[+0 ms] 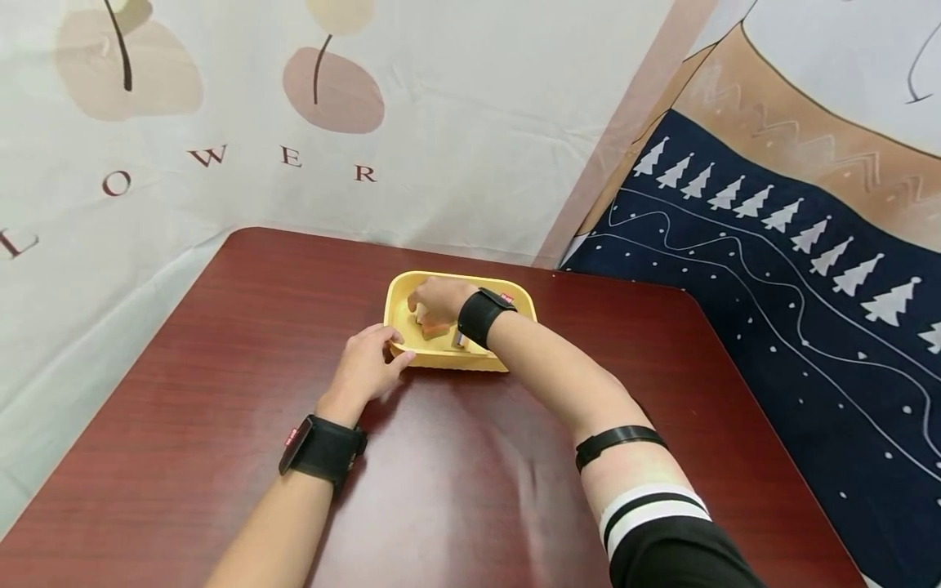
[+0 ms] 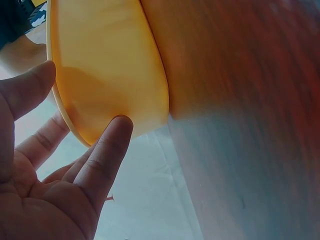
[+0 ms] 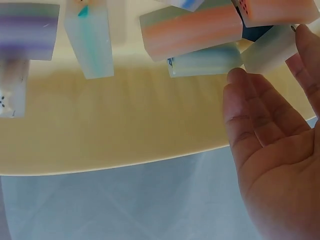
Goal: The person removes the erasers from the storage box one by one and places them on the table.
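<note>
A yellow plastic box (image 1: 448, 360) stands toward the back of the table. My left hand (image 1: 362, 364) holds it at its near left corner, digits on the rim and the outer wall (image 2: 110, 60). Over the inside of the box is my right hand (image 1: 441, 299); its thumb and fingertips pinch a pale translucent block (image 3: 270, 50), which looks like an eraser. Beside that one lie an orange block (image 3: 192, 31), a bluish block (image 3: 205, 61) and another orange block (image 3: 280, 11). A teal-streaked block (image 3: 89, 42) and a purple block (image 3: 27, 32) lie farther along.
The dark red wooden table (image 1: 243, 327) extends around the box. Behind it hangs a pale curtain (image 1: 456, 163) with printed letters, and at the right a navy cloth (image 1: 735, 286) with white trees. Black bands circle both wrists.
</note>
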Available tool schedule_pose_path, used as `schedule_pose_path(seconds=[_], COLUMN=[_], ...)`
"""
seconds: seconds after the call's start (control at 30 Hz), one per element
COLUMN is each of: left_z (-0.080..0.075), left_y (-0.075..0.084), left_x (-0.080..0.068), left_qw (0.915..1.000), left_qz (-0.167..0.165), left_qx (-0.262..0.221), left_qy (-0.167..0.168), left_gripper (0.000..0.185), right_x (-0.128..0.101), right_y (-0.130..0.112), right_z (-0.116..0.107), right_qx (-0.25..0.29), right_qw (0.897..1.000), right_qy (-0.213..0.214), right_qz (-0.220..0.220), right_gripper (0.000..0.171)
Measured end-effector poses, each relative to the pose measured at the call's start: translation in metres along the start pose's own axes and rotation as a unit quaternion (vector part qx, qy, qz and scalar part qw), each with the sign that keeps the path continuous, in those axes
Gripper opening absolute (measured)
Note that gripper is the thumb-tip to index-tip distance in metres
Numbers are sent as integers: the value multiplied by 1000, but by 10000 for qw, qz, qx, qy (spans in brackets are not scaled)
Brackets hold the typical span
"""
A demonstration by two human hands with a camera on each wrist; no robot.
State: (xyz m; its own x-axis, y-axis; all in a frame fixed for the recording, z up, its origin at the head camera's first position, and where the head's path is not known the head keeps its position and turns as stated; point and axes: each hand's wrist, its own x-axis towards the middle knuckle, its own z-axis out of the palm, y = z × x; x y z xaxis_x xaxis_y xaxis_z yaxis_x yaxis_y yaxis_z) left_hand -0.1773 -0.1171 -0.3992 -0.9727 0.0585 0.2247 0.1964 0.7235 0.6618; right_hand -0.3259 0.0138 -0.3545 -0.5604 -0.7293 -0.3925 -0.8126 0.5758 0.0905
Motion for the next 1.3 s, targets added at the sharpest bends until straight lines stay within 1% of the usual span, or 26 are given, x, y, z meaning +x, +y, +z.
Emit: schedule_pose_path(seconds=[0.2, 0.4, 0.53, 0.67, 0.77, 0.87, 1.0, 1.13, 1.23, 1.3], left_z=[0, 1, 3, 4, 2, 1, -1, -2, -2, -2], left_y=[0, 1, 1, 0, -1, -3, -4, -5, -5, -5], left_x=[0, -1, -2, -1, 1, 3, 6, 7, 7, 8], left_qw=[10000, 10000, 10000, 10000, 10000, 10000, 10000, 9999, 9998, 9997], left_qz=[-33, 34, 34, 17, 1, -18, -28, -55, -100, -122], left_qx=[-2, -18, -70, -97, -30, 28, 13, -33, -68, -101], left_qy=[-26, 20, 25, -4, -13, -36, -79, -125, -167, -191], left_gripper=[26, 26, 25, 25, 25, 26, 27, 28, 27, 27], right_x=[0, -1, -2, -8, -20, -38, -64, -90, -106, -114], right_y=[0, -1, 0, 4, 5, 2, -4, -16, -28, -37], right_z=[1, 4, 7, 5, -4, -15, -21, -18, -10, -2], right_qx=[-91, -213, -6, 268, 404, 557, 769, 831, 794, 774], right_qw=[10000, 9998, 10000, 9992, 9974, 9943, 9874, 9794, 9733, 9696], right_qy=[-32, -23, 18, 280, 581, 904, 1378, 1807, 2080, 2209], right_qz=[-7, 52, 86, 135, 96, -3, -114, -343, -556, -710], right_gripper=[30, 30, 29, 29, 31, 33, 34, 31, 28, 29])
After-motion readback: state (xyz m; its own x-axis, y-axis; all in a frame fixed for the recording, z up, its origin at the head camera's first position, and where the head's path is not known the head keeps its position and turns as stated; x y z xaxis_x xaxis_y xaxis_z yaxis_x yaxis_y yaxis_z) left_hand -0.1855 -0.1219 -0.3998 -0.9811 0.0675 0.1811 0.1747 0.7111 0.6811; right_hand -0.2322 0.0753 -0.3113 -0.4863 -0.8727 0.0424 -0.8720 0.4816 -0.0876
